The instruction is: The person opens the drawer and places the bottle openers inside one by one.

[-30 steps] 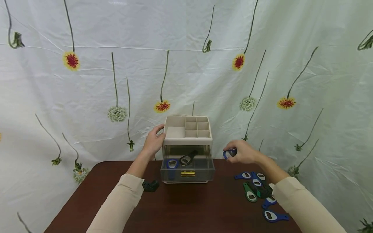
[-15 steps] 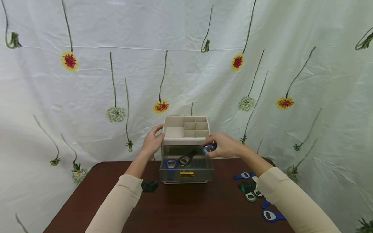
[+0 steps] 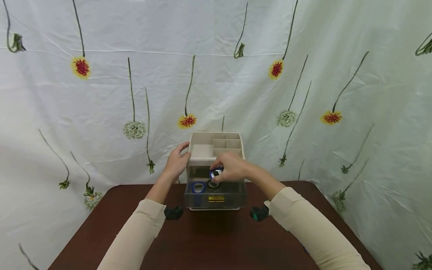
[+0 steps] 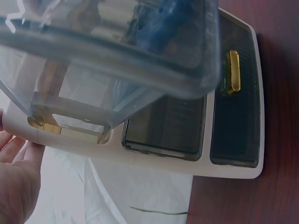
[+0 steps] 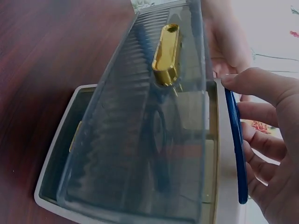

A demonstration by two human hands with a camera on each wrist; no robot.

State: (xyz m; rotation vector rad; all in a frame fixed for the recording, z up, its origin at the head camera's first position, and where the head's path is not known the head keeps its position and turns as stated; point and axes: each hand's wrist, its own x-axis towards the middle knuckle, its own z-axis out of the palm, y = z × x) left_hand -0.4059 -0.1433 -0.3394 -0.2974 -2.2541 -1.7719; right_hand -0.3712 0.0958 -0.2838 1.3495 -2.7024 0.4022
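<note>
The right hand [image 3: 233, 167] pinched a likely light, stiff blue bottle opener [image 5: 237, 144] by its edges, left hand [image 3: 177, 163] spread against the drawer organizer [image 3: 201, 160] at ten o'clock.

The table [image 3: 202, 243] (red-brown) bears a drawer unit [image 3: 229, 203].

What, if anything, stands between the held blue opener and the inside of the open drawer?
Nothing visible blocks the held blue opener: the drawer is open on top, though a dark opener inside appears to lie beneath it.

Blu opener [image 5: 238, 145], gold hdl [image 3: 216, 198], cream cabinet [image 3: 199, 161], wht flwr-print cloth [image 3: 222, 86].
</note>
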